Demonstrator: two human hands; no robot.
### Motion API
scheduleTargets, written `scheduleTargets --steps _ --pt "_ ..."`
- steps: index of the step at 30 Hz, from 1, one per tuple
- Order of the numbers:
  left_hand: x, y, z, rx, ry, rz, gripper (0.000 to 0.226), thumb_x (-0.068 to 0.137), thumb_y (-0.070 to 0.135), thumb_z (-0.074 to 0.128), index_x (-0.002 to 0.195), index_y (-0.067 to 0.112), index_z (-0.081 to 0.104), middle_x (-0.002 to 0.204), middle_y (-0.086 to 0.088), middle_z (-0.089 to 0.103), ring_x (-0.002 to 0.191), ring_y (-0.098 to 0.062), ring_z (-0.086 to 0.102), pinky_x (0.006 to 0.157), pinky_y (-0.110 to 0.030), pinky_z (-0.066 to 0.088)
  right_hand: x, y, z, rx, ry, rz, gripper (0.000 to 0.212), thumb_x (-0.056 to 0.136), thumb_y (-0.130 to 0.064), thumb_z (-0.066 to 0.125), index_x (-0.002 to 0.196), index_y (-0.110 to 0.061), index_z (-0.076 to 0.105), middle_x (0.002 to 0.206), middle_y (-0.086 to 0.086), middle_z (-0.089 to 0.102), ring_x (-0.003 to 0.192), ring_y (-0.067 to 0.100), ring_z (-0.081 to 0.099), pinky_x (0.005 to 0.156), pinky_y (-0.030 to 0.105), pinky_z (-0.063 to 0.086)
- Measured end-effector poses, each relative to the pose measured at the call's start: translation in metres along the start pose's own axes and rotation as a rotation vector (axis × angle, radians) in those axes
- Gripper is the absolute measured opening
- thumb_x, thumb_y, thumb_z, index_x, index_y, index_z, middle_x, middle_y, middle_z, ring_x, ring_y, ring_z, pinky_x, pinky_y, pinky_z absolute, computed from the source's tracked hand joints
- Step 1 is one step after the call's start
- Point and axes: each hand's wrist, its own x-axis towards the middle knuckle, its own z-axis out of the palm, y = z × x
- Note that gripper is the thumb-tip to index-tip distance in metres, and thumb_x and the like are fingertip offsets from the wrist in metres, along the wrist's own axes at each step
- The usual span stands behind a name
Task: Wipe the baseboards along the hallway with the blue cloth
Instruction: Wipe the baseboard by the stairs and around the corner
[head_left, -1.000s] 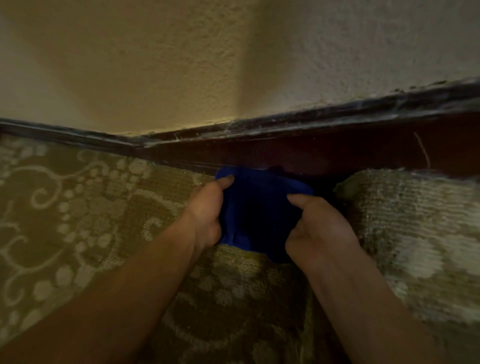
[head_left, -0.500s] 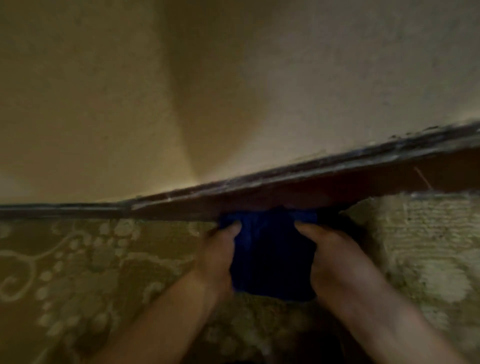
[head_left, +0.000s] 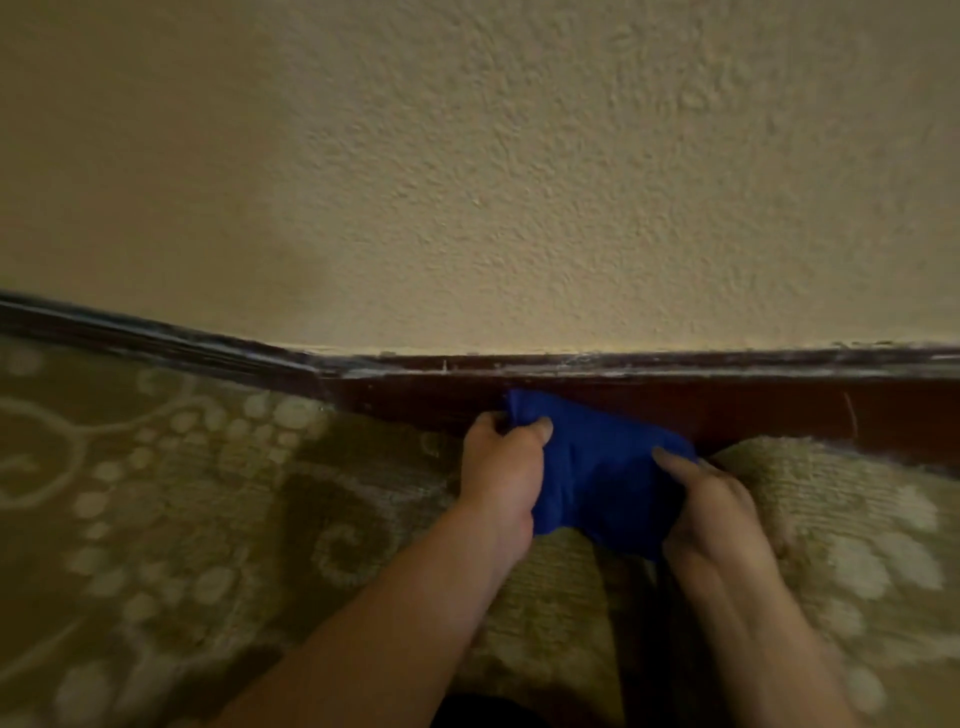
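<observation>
Fingers of the left hand (head_left: 501, 470) and right hand (head_left: 714, 512) are closed on the blue cloth (head_left: 597, 478), which touches the dark baseboard (head_left: 753, 410) above the patterned carpet (head_left: 208, 493).

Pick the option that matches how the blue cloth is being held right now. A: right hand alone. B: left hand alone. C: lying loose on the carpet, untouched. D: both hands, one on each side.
D: the left hand grips the blue cloth on its left side and the right hand grips its right, with the cloth's top edge against the dark baseboard.
</observation>
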Motion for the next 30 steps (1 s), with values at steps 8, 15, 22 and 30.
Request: scheduleTargets --steps 8,15,22,30 --pt "0.040 -0.032 0.005 0.043 0.141 -0.264 0.070 0.066 0.038 0.078 0.130 0.020 0.058 0.116 -0.013 0.069 0.095 -0.038 0.069 0.076 -0.053 0.059 0.013 -0.007 -0.010 0.026 -0.033 0.214 0.019 0.094 -0.008 0.050 0.101 0.002 0.064 0.084 0.022 0.072 0.065 0.030 0.071 0.047 0.030 0.056" --pt "0.006 -0.007 -0.006 -0.033 0.004 -0.107 0.052 0.075 0.032 0.071 0.125 0.022 0.063 0.112 -0.007 0.074 0.095 -0.030 0.073 0.072 -0.041 0.055 -0.001 -0.009 -0.011 0.058 -0.019 0.003 0.016 0.088 -0.015 0.067 0.103 -0.018 0.062 0.084 0.007 0.076 0.073 0.026 0.073 0.069 0.043 0.060" --pt "0.059 -0.035 -0.024 0.065 0.069 -0.280 0.053 0.080 0.035 0.071 0.128 0.018 0.059 0.115 -0.014 0.071 0.092 -0.038 0.072 0.069 -0.050 0.057 0.018 0.012 -0.003 -0.007 0.031 0.009 0.017 0.087 -0.011 0.067 0.098 -0.014 0.055 0.096 0.017 0.068 0.088 0.034 0.068 0.076 0.047 0.056" --pt "0.019 0.023 -0.050 -0.117 0.131 -0.084 0.050 0.077 0.023 0.074 0.125 0.017 0.063 0.116 -0.011 0.068 0.101 -0.033 0.066 0.082 -0.045 0.056 -0.015 0.027 0.036 0.079 -0.107 -0.003 0.027 0.093 -0.010 0.058 0.118 -0.002 0.059 0.103 0.018 0.072 0.092 0.030 0.071 0.073 0.036 0.059"
